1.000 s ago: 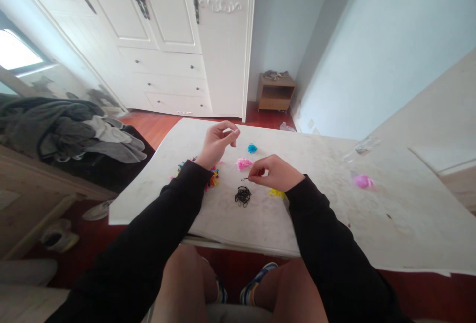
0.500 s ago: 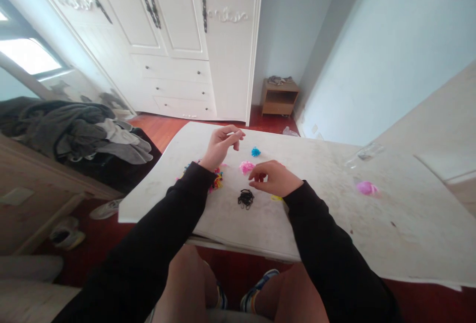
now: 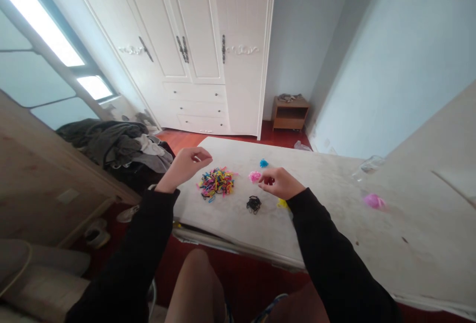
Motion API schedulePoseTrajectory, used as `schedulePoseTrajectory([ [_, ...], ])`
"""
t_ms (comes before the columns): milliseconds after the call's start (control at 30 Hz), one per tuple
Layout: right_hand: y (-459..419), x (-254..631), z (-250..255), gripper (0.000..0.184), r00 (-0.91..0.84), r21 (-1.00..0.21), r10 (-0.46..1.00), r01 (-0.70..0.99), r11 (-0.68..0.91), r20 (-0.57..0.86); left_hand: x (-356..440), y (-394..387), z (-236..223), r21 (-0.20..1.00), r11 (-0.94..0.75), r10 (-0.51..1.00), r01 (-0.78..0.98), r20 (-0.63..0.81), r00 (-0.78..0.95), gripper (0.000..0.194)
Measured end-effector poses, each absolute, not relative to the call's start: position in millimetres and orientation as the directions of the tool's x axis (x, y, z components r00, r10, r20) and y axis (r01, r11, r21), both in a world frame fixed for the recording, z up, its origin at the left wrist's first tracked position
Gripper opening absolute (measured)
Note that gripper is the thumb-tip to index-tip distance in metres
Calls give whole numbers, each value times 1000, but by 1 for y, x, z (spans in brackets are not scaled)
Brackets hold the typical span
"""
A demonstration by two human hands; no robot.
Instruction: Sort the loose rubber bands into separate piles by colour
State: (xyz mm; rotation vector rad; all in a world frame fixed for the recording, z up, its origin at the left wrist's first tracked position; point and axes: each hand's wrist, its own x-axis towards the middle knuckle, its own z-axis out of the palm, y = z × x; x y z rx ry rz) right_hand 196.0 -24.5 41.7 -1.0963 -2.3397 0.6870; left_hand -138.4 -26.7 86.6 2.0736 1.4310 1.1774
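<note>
A mixed pile of small coloured elastic bands point(image 3: 217, 183) lies on the white table point(image 3: 323, 234). My left hand point(image 3: 186, 167) hovers at the pile's left edge, thumb and fingertips brought together; anything between them is too small to see. My right hand point(image 3: 281, 183) is curled in a pinch just right of a small pink heap of bands point(image 3: 255, 177), and what it may hold is hidden. A blue heap point(image 3: 264, 163) sits farther back and a black heap of bands point(image 3: 254, 204) nearer me. Under my right wrist, a yellow heap point(image 3: 282, 203) is partly covered.
Toward the right of the table lie a purple-pink bundle point(image 3: 375, 201) and a clear plastic container point(image 3: 370, 165). A white wardrobe point(image 3: 241, 95) and a small wooden stand point(image 3: 291, 115) stand beyond. Clothes point(image 3: 122, 144) are heaped at left.
My left hand has moved left, from above the table's middle to beside the mixed pile, uncovering it. My right hand stays near the pink heap. The camera view has shifted.
</note>
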Motion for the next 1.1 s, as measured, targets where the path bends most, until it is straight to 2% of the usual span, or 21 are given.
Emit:
schedulePoseTrajectory([
  [167,-23,196,39,13,-588,-605,779,544,581,220,-154,-69,14,685,-216,933,696,355,-61,17],
  [267,-22,197,38,15,-594,-595,771,541,594,229,-141,-79,-5,646,-240,898,725,432,-88,18],
  [367,-22,197,38,17,-600,-593,766,537,600,231,-128,-74,-6,580,-306,853,755,519,-53,19],
  [567,-23,197,39,18,-588,-595,775,544,592,233,-120,-62,-11,481,-279,880,831,474,22,19],
  [867,-24,197,40,21,-599,-583,763,538,609,245,-123,-63,-12,496,-316,871,809,491,39,11],
  [1100,-23,197,39,23,-593,-585,768,542,603,241,-121,-65,-9,548,-272,881,791,472,-25,17],
])
